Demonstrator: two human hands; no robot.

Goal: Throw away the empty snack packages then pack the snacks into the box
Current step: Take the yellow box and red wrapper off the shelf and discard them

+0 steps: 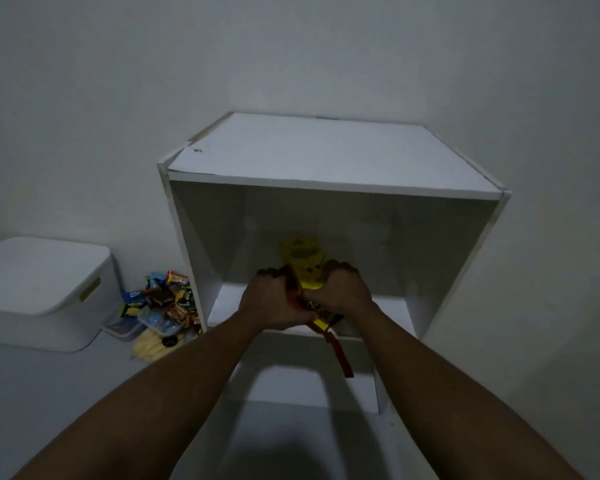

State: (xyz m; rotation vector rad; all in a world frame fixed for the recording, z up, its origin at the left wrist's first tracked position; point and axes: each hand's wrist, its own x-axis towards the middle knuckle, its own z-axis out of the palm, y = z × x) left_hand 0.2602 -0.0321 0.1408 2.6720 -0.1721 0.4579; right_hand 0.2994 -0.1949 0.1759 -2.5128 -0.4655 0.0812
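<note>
Sticking up betw. both fists, yellow packet [302, 263] points its long axis away from the person, into shelf unit's [326, 161] upper bay. Red wrapper strip [340, 355] dangles below. Left hand [274, 301] grips the red, right hand [343, 291] the yellow, fists close together. Snack pile [160, 306] & white box [42, 292] sit well left, so left arm's nearer. No bin in view.

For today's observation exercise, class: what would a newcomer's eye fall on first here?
The left hand and right hand meet mid-frame, gripping crumpled yellow and red wrappers in front of the open white shelf unit. Left of it, a colourful snack pile lies on the floor beside a white lidded box.
</note>
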